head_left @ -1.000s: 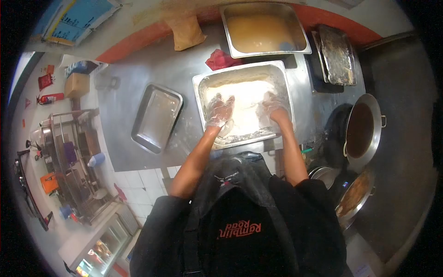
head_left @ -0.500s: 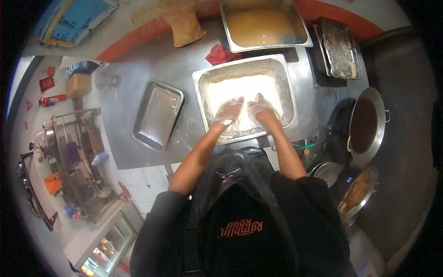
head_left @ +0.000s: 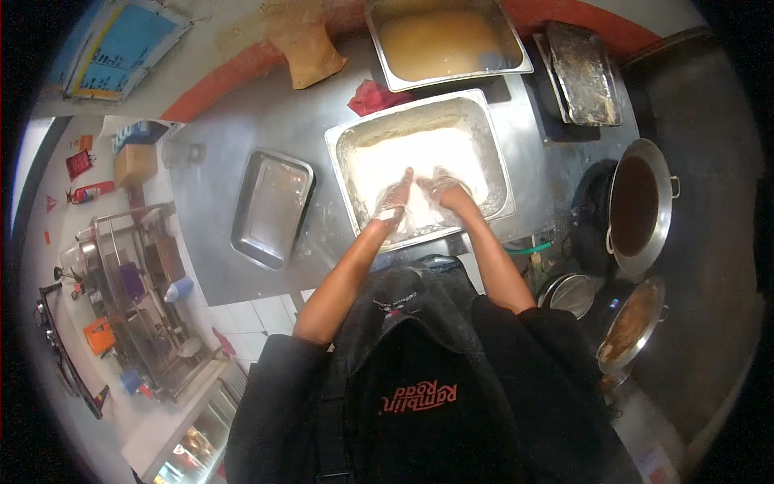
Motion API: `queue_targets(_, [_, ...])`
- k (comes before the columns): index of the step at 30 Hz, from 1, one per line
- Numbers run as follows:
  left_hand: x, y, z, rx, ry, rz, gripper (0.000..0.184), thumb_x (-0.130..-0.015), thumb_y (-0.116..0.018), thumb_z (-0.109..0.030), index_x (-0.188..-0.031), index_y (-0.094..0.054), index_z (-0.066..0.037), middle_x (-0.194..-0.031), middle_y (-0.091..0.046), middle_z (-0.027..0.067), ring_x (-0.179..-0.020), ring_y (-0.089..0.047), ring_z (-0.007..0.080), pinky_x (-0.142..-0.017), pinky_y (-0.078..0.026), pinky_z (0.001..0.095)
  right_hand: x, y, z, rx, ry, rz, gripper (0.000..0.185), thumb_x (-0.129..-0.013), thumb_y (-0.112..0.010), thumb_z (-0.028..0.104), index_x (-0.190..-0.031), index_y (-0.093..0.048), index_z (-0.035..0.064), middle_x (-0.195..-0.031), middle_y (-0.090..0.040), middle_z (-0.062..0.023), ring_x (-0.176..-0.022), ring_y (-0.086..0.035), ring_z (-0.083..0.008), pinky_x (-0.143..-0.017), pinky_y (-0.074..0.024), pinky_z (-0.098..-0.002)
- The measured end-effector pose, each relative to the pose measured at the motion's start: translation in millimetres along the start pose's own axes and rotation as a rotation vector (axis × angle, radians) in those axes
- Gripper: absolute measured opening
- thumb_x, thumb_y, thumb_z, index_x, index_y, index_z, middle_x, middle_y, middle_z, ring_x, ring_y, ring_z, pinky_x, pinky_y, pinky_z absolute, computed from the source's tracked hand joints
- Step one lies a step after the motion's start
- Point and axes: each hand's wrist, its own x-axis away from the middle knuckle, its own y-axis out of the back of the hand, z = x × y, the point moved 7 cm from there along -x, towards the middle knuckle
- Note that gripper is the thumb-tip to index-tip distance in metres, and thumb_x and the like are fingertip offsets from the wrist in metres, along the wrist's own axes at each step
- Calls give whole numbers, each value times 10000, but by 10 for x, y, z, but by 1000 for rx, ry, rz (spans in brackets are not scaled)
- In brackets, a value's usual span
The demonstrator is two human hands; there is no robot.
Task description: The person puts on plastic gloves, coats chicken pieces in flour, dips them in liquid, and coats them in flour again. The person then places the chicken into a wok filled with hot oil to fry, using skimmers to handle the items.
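A deep steel pan [head_left: 498,153] holds a bed of bright white powder [head_left: 427,149] that looks like flour. Both my hands are inside it, in clear plastic gloves, near the pan's near side. My left hand [head_left: 395,199] is turned on edge in the powder, fingers extended forward. Close beside it, my right hand [head_left: 446,191] angles inward, its fingers loosely bent and apart. White powder lies between the palms. Glare and powder hide some fingertips, and I make out no separate object in either hand.
Behind stands a steel pan of cloudy tan liquid [head_left: 447,44], with a red cloth [head_left: 375,97] near it. An unfilled shallow tray [head_left: 274,206] lies left. Stacked dark trays [head_left: 584,77] are back right. A wok of dark liquid [head_left: 637,206] and another pan [head_left: 633,323] stand right.
My hands have turned from palms-down toward facing each other, fingers drawn inward in the powder. The whole view has shifted slightly.
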Motion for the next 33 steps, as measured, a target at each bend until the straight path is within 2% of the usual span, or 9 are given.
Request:
queue_targets(4, [-296,130,186,-760,-269,103,669,-926,-403,-506,-1243,-485,77,-1246,-504,288,-1187,-465,386,-1016,-337,410,-165,-23,-564,-327,42,84,570,-859,-578,372,-1199,-515,-81,-1163,-574,-255,-1084,-556,-319,-937,-408,-332])
queue_targets(6, [-172,260,80,-932,-426,-210,542,-951,-369,-426,-1252,-490,8,-1220,-535,239,-1148,-492,370,-1006,-347,423,-244,46,-560,279,220,9,449,-894,-530,321,-1137,-569,-54,-1146,-578,-252,-1086,-554,-314,-940,-409,-351])
queue_targets(8, [-105,5,29,-1040,-326,178,476,-972,-327,-371,-1278,-478,-39,-1239,-533,205,-1158,-491,351,-1021,-335,426,-283,-239,-539,485,322,169,389,-923,-484,301,-1085,-604,-32,-1126,-578,-259,-1042,-560,-329,-928,-416,-378])
queue_targets(15, [-45,195,48,-451,-156,-17,583,-951,-350,-479,-1198,-549,10,-1272,-497,254,-1198,-452,379,-1026,-320,428,131,92,-332,-668,-279,148,398,-890,-513,337,-1079,-619,3,-1036,-646,-175,-929,-617,-280,-879,-456,-358])
queue_targets(16, [-43,337,45,-582,-125,-109,601,-943,-358,-497,-1174,-566,16,-1250,-506,273,-1193,-457,381,-1017,-325,433,17,75,-510,-667,-277,148,398,-890,-513,337,-1079,-619,3,-1036,-646,-175,-929,-617,-280,-879,-456,-358])
queue_targets(18, [-280,282,303,-745,-229,-6,609,-945,-343,-504,-1187,-558,12,-1237,-497,305,-1200,-445,399,-1019,-320,440,-361,-143,-635,531,349,-2,352,-879,-511,283,-1063,-622,4,-1018,-653,-160,-965,-607,-287,-899,-443,-366])
queue_targets(23, [22,51,-153,-422,-105,92,639,-934,-374,-500,-1242,-498,47,-1276,-471,296,-1235,-414,404,-1059,-290,421,-127,-36,-71,-191,213,48,319,-844,-473,196,-1053,-635,18,-1161,-588,-203,-1114,-532,-314,-964,-390,-390])
queue_targets(28, [-280,416,-25,-562,-213,-340,694,-916,-419,-494,-1291,-420,90,-1305,-440,310,-1256,-404,389,-1065,-281,408,-628,174,-293,344,277,-302,398,-927,-432,349,-1090,-617,36,-1180,-576,-203,-1151,-501,-326,-964,-384,-404])
queue_targets(33, [-379,123,-230,-502,-278,-142,607,-926,-406,-469,-1223,-507,51,-1222,-516,290,-1187,-467,391,-1004,-348,415,-567,-40,4,98,239,104,502,-926,-418,471,-1171,-590,68,-1203,-580,-163,-1151,-507,-326,-1015,-356,-372])
